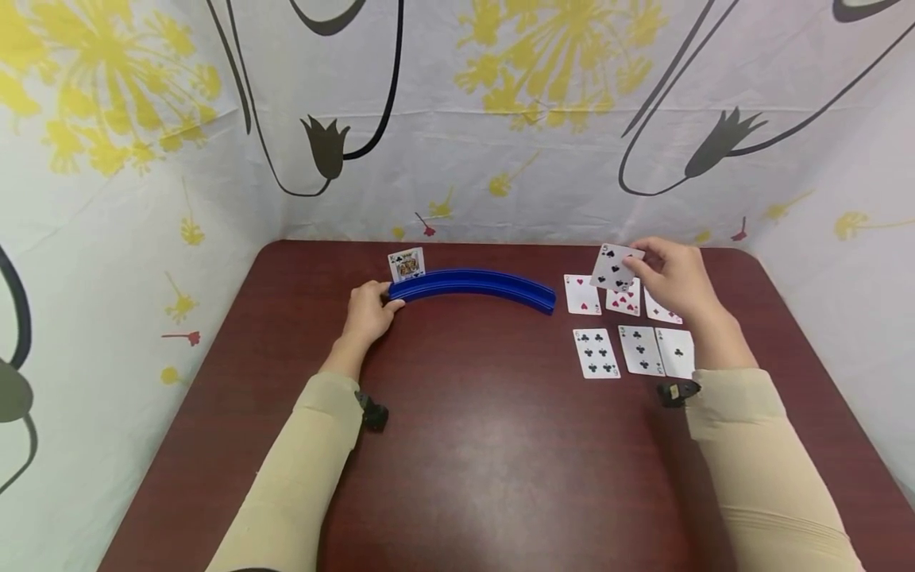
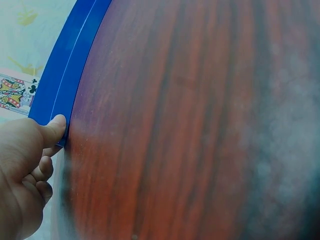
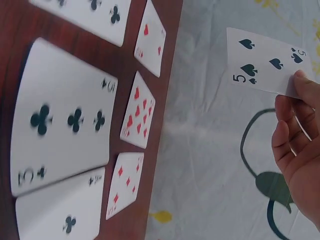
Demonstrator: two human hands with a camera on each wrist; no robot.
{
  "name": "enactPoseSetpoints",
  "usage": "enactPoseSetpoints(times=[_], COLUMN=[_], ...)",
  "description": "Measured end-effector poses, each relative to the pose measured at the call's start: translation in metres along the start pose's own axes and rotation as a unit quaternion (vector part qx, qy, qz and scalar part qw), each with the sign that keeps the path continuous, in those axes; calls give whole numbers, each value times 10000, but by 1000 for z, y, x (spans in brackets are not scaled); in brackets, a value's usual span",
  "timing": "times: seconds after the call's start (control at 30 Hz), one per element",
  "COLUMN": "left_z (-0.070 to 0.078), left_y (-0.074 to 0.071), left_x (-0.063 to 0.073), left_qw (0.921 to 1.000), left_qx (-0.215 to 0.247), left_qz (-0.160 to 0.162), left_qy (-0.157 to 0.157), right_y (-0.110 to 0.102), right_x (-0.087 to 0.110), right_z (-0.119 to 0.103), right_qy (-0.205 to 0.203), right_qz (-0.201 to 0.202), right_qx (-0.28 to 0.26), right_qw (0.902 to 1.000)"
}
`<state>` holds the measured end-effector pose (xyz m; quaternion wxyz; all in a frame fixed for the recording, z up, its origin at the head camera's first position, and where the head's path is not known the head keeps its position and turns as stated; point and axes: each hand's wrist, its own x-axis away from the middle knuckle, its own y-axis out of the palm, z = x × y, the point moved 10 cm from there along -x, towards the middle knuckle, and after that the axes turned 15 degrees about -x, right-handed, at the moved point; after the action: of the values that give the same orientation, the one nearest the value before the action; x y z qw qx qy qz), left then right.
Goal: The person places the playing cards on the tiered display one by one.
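Note:
A curved blue playing card holder (image 1: 475,281) lies across the far part of the table. My left hand (image 1: 368,311) grips its left end, thumb on the near side, as the left wrist view also shows. The king of clubs (image 1: 407,263) stands upright at that end of the holder. My right hand (image 1: 675,276) pinches the five of spades (image 1: 611,268) by one edge, thumb on its face. In the right wrist view this five of spades (image 3: 265,62) is held up off the table. In the head view it overlaps the far row of cards.
Face-up cards lie in two rows at the right. The far row has the two of hearts (image 1: 581,295), a hearts card (image 1: 624,302) and a diamonds card (image 3: 126,182). Nearer lie the six of clubs (image 1: 596,354), three of clubs (image 1: 640,350) and ace of clubs (image 1: 676,353).

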<state>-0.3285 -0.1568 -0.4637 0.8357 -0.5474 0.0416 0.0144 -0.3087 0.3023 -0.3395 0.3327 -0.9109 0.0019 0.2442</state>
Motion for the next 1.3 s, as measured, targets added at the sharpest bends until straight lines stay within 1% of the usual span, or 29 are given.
enactPoseSetpoints(times=[0.27, 0.37, 0.53, 0.67, 0.9, 1.17, 1.3], left_z=[0, 0, 0, 0, 0, 1, 1], left_y=[0, 1, 1, 0, 0, 0, -2], left_x=[-1, 0, 0, 0, -1, -2, -2], left_qw=[10000, 10000, 10000, 10000, 10000, 9999, 9998], left_qx=[14, 25, 20, 20, -1, 3, -20], left_qz=[34, 26, -1, 21, 47, 80, 132], left_qy=[40, 52, 62, 80, 86, 136, 162], right_y=[18, 26, 39, 48, 63, 78, 85], right_x=[-8, -11, -15, -19, -24, -29, -31], right_z=[-15, -19, -23, -29, -40, -50, -55], right_qy=[-202, -250, -177, -220, -170, -232, -342], right_qz=[-188, -239, -416, -493, -615, -696, -684], right_qx=[-201, -195, -251, -308, -481, -660, -702], right_qw=[9994, 9992, 9987, 9981, 9968, 9951, 9946])
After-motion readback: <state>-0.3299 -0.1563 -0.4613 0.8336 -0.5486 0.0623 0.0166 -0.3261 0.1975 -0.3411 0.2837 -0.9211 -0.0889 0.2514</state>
